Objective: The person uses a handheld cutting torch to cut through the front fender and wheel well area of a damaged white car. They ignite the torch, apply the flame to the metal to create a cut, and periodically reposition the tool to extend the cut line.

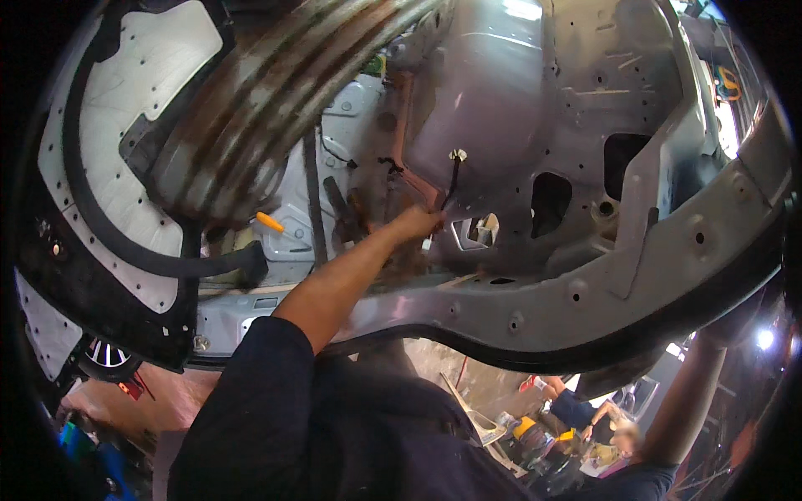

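Note:
My left hand [419, 224] reaches into a grey car body shell, its fingers closed at the lower end of a reddish-brown strip [423, 185]. A short black cable [454, 179] runs from a pale plug in the panel down toward my fingertips. What the fingers hold, if anything, is hidden. My right hand [735, 321] is raised at the far right against the underside of the curved body edge [660, 309]. It is dim and blurred there, and its fingers do not show.
Rusty ribbed sheet metal [267, 100] spans the upper left. Below it lies an orange-handled tool [270, 222]. Black weatherstrip [167, 265] hangs loose by the white-backed panel [159, 58]. Beyond the sill, another person [606, 426] sits low among tools at the lower right.

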`<action>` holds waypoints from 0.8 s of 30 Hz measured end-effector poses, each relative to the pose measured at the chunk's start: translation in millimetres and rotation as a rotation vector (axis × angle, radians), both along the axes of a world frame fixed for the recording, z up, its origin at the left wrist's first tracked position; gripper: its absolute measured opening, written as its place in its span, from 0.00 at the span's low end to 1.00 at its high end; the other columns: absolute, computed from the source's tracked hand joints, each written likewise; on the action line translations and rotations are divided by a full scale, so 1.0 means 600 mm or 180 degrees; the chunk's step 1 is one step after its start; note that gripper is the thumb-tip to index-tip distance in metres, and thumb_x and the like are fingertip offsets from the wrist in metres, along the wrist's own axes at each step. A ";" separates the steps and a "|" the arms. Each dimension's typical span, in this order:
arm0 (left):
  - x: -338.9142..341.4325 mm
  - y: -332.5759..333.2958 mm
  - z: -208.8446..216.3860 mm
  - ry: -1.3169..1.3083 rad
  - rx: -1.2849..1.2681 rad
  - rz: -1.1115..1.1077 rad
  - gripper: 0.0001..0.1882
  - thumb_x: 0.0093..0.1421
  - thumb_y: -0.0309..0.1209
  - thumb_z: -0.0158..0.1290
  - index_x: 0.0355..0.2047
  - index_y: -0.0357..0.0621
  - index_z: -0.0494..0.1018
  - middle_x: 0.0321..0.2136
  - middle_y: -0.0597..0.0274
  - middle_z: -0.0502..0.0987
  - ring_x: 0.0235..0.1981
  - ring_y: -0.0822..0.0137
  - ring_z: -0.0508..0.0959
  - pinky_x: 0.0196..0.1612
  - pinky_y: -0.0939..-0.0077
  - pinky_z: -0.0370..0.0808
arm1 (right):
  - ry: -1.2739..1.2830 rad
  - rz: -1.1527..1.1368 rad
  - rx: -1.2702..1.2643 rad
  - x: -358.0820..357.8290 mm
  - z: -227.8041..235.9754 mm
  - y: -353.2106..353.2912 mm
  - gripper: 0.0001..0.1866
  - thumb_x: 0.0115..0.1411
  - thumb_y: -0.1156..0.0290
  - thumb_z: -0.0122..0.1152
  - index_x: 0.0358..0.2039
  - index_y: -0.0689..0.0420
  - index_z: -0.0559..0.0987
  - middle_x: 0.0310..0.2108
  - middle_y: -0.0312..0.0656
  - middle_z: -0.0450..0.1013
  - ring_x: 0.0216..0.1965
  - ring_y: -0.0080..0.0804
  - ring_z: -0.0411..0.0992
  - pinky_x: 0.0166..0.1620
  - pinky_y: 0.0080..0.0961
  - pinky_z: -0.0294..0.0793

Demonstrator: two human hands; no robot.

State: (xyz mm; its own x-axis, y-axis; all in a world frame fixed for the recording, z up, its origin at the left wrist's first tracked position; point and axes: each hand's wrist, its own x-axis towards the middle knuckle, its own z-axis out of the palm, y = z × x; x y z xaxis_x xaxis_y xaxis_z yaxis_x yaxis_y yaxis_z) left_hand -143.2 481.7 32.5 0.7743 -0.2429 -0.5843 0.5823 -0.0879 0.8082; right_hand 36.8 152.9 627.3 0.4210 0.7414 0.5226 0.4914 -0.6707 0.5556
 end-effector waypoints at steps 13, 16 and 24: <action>0.159 0.014 0.087 -0.0904 0.1354 0.1454 0.22 0.72 0.47 0.54 0.53 0.45 0.84 0.47 0.40 0.85 0.50 0.35 0.83 0.53 0.45 0.79 | 0.0175 0.0032 0.0372 -0.025 -0.017 0.029 0.31 0.78 0.52 0.51 0.72 0.59 0.71 0.71 0.48 0.70 0.73 0.42 0.67 0.74 0.38 0.66; 0.158 0.025 0.090 -0.0917 0.1465 0.1068 0.25 0.72 0.50 0.54 0.57 0.44 0.82 0.48 0.39 0.85 0.51 0.35 0.83 0.55 0.43 0.79 | 0.0201 0.0036 0.0432 -0.030 -0.023 0.037 0.31 0.78 0.52 0.51 0.72 0.59 0.71 0.71 0.48 0.71 0.73 0.42 0.67 0.74 0.38 0.66; 0.101 0.033 0.123 -0.1079 0.0744 0.0704 0.32 0.67 0.39 0.61 0.68 0.40 0.70 0.51 0.35 0.84 0.53 0.39 0.84 0.58 0.48 0.79 | 0.0319 0.0023 0.0556 -0.030 -0.041 0.056 0.31 0.78 0.52 0.51 0.72 0.60 0.71 0.71 0.49 0.71 0.73 0.42 0.67 0.74 0.38 0.65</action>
